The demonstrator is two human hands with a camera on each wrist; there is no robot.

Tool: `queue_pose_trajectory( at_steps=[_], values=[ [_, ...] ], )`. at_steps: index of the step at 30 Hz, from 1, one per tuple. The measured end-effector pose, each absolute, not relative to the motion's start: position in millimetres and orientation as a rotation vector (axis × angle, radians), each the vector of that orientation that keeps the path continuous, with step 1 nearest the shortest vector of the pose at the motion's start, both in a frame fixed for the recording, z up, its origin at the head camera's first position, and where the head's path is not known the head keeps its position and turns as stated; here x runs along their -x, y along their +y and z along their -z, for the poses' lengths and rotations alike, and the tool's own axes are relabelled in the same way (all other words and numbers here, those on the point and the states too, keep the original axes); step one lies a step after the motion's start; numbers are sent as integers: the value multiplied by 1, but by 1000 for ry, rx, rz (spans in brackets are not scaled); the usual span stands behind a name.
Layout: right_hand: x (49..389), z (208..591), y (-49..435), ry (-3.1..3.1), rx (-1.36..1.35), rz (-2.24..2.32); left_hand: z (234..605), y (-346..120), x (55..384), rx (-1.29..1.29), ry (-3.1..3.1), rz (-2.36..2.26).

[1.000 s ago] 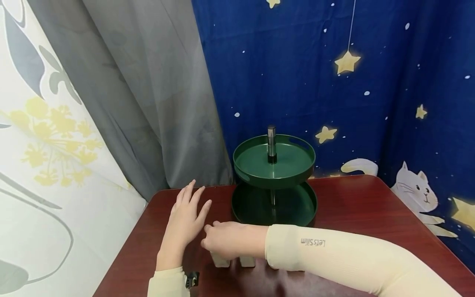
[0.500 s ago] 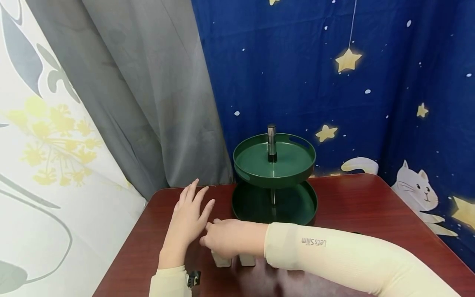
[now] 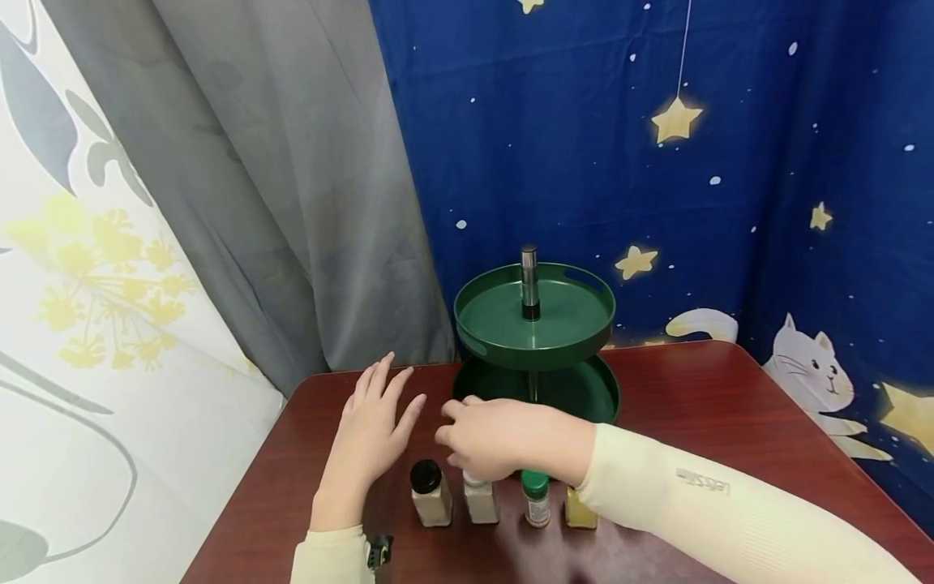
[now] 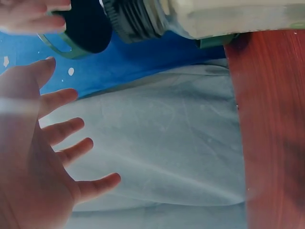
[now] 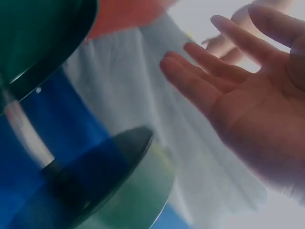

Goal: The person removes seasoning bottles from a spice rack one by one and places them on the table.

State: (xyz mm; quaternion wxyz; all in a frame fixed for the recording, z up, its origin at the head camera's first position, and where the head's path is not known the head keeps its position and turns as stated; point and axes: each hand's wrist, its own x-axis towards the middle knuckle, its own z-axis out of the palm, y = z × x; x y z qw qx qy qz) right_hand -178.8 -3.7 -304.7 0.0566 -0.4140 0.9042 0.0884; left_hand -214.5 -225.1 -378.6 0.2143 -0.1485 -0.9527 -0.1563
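Note:
A row of containers stands at the front of the table: a seasoning jar with a black lid [image 3: 432,495], one with a white top [image 3: 480,501], a small green-capped bottle [image 3: 536,499] and a yellow container [image 3: 580,511]. My left hand [image 3: 368,434] is held left of the black-lidded jar with its fingers spread, holding nothing. Over the white-topped jar, partly covering it, is my right hand [image 3: 485,438]. The right wrist view shows that hand's palm [image 5: 267,109] bare, fingers extended. The black lid [image 4: 131,19] appears large in the left wrist view.
Behind the jars stands a green two-tier round tray [image 3: 536,332] with a metal post [image 3: 529,280]. The dark red table [image 3: 679,389] extends to both sides. A grey curtain [image 3: 292,203] and a blue star-patterned curtain [image 3: 569,162] hang behind.
My right hand has moved right and up, away from the black-lidded jar, uncovering it and the other containers. The left hand has stayed almost in place.

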Motion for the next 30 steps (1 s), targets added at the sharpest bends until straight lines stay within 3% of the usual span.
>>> queue_pose_trajectory(
  at_steps=[12,30],
  values=[
    [171,299,82,2867,932,155,374,-222,213,451,-2636,390],
    [166,351,164,3057,457,429,372,-210,203,470,-2665,372]
  ],
)
